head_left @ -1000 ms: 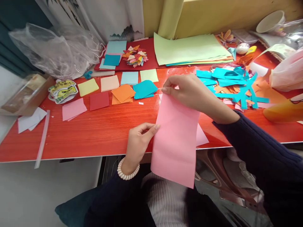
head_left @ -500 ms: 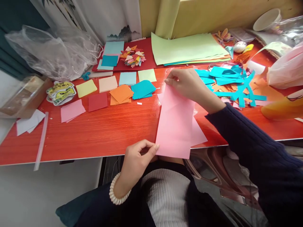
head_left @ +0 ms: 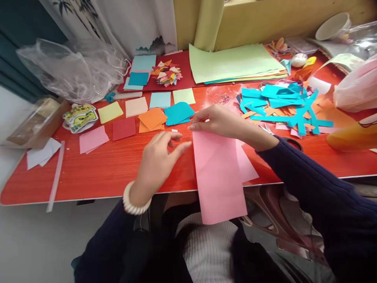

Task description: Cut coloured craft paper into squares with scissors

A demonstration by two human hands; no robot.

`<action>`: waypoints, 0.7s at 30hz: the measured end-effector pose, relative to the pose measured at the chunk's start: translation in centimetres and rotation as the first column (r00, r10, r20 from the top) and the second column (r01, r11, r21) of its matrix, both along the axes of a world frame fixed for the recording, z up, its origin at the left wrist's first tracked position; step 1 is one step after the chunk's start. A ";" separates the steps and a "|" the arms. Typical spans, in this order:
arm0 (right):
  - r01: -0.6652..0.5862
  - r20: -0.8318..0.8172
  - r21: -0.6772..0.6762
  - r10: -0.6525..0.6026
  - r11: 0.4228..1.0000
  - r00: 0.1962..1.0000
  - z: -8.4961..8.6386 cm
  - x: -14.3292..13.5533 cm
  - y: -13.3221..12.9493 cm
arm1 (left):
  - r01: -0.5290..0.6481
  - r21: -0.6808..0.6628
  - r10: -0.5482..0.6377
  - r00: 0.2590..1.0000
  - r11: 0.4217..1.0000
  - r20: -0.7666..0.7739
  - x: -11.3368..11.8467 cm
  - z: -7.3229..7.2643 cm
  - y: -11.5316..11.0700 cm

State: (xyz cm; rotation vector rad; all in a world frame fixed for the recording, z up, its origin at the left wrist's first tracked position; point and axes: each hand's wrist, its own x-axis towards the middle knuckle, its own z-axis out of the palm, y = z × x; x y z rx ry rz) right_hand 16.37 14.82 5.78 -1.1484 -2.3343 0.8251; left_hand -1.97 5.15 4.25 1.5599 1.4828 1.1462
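My right hand (head_left: 216,121) pinches the top left corner of a pink sheet of paper (head_left: 219,177), a long rectangle with a slanting crease across its upper part. The sheet's lower end hangs past the table edge, over my lap. Left of it, my left hand (head_left: 160,159) is raised with thumb and fingers apart, holding nothing. Another pink piece of paper (head_left: 247,165) lies on the table, partly behind the sheet. Scissors (head_left: 291,142) rest beside my right forearm, which partly hides them.
Small stacks of square paper, such as orange (head_left: 151,119) and blue (head_left: 179,113), lie across the red table (head_left: 129,169). Blue strips and scraps (head_left: 279,98) are heaped right. Large green sheets (head_left: 235,65) and a folded-paper piece (head_left: 167,73) sit at the back.
My left hand has let go of the sheet's lower left edge and moved up and left. My right hand has brought the sheet down toward me, uncovering the scissors.
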 end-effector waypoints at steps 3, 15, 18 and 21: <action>-0.021 -0.028 0.008 0.021 1.000 0.999 1.0 0.0 -0.6 | 0.108 -0.009 -0.108 0.986 0.994 -0.125 1.3 -0.4 3.1; 0.204 0.047 0.272 -0.225 0.940 0.973 1.3 2.3 0.5 | 0.086 -0.122 -0.088 0.996 0.989 -0.014 2.9 -1.8 -1.5; 0.222 0.048 0.281 -0.245 0.934 0.968 1.2 2.7 0.9 | 0.117 -0.192 -0.129 0.991 0.974 -0.048 3.1 -2.3 -3.0; 0.234 0.034 0.301 -0.256 0.924 0.966 0.8 2.9 1.3 | 0.160 -0.249 -0.186 0.979 0.955 -0.087 3.4 -2.6 -5.0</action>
